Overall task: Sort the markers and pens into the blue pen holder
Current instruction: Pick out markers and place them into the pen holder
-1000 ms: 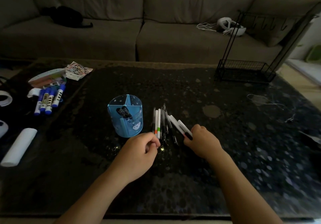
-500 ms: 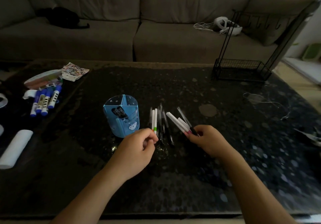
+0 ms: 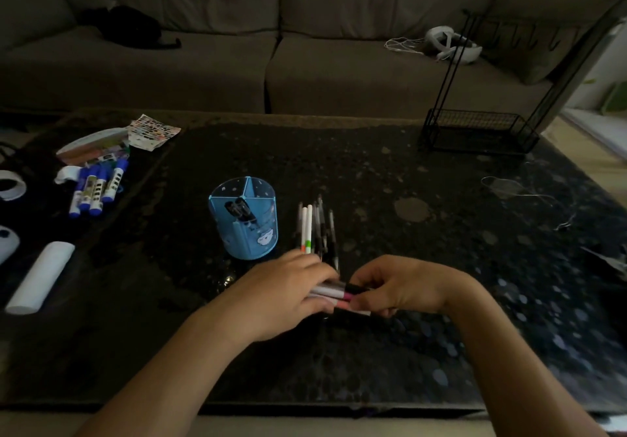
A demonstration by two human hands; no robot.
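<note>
Pen holder (image 3: 245, 229): dark pens (image 3: 240, 211) in front compartment.

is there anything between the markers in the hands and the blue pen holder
Nothing visible blocks the way. Both the left hand and right hand hold the bundle of markers just in front of the blue pen holder, which stands open-topped; only bare table lies between.

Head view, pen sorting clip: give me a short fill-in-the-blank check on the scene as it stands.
1. The markers are held between ____ hands.
2. The pen holder is coloured ____.
3. The loose pens lie to the ____ of the pen holder.
4. The wire rack stands on the ____.

Missing words: both; blue; right; table
</note>
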